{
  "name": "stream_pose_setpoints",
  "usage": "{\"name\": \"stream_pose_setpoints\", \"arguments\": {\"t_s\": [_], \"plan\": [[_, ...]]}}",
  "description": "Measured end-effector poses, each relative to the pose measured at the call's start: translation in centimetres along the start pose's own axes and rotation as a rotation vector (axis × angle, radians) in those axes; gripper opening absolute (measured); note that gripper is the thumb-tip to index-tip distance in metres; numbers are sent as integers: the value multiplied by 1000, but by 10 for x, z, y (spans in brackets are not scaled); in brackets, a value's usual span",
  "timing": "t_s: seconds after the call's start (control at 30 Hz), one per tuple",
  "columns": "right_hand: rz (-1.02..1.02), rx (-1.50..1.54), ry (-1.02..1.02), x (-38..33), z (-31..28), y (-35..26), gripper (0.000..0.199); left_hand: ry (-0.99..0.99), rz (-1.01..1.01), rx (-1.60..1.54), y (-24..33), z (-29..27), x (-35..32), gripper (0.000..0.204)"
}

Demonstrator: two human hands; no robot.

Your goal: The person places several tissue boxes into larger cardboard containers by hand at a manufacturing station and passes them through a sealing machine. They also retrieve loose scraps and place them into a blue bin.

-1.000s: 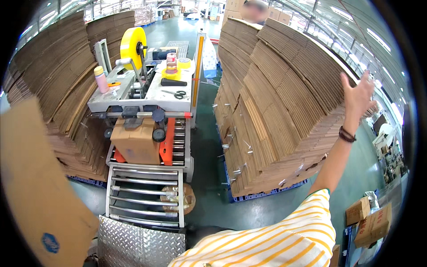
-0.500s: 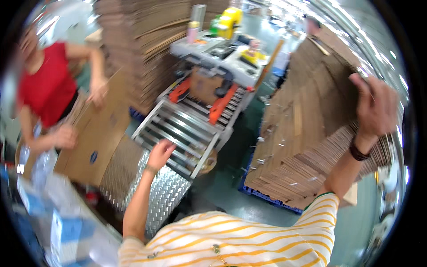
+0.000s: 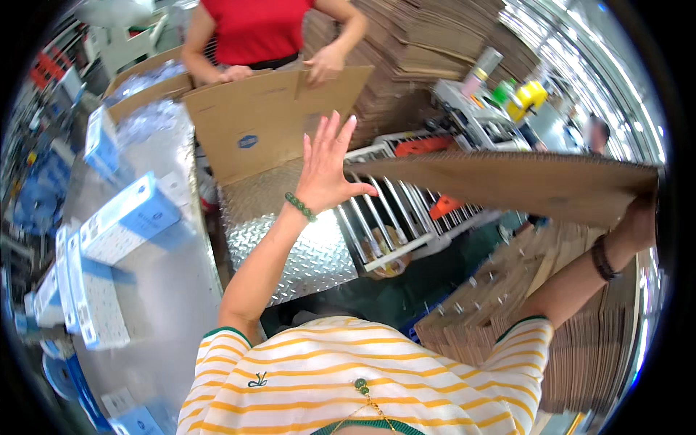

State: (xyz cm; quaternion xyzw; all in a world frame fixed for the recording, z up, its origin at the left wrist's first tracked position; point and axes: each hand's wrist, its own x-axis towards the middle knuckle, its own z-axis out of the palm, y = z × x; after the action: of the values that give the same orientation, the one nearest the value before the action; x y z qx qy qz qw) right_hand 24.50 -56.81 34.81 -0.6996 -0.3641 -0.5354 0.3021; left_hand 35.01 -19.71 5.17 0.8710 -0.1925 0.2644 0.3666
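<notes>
A flattened cardboard box (image 3: 500, 181) is held up in the air by my right hand (image 3: 638, 226), which grips its far-right end; my fingers are partly hidden at the board's edge. The board reaches leftward across the roller conveyor (image 3: 377, 217). Close to its left tip is my left hand (image 3: 326, 163), palm up off the surface, fingers spread, holding nothing; whether it touches the tip I cannot tell. Behind it, a person in a red top grips another brown cardboard box (image 3: 264, 130), which stands at the far side of the tread-plate table (image 3: 293, 243).
A tall stack of flattened cardboard (image 3: 471, 319) stands at my right, and further stacks (image 3: 420, 40) rise behind the conveyor. On a metal table (image 3: 163, 312) at left are several white-and-blue boxes (image 3: 130, 221). A machine with orange parts (image 3: 424, 145) straddles the rollers.
My view has turned. My right hand now holds a flattened cardboard box up from the stack side, extended over the conveyor. My left hand is raised and its fingers are spread.
</notes>
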Motion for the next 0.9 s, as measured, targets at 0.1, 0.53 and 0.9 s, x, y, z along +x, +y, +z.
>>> {"name": "stream_pose_setpoints", "arguments": {"t_s": [0.1,0.53,0.9], "plan": [[382,113,367,-100,31,72,27,-24,-20,117,-23,-27,-26,57],[739,-84,-1323,-220,281,71,60,-4,73,679,-41,-40,-75,66],[269,-430,-1325,-202,215,138,33,247,248,313,-55,-50,-43,41]]}}
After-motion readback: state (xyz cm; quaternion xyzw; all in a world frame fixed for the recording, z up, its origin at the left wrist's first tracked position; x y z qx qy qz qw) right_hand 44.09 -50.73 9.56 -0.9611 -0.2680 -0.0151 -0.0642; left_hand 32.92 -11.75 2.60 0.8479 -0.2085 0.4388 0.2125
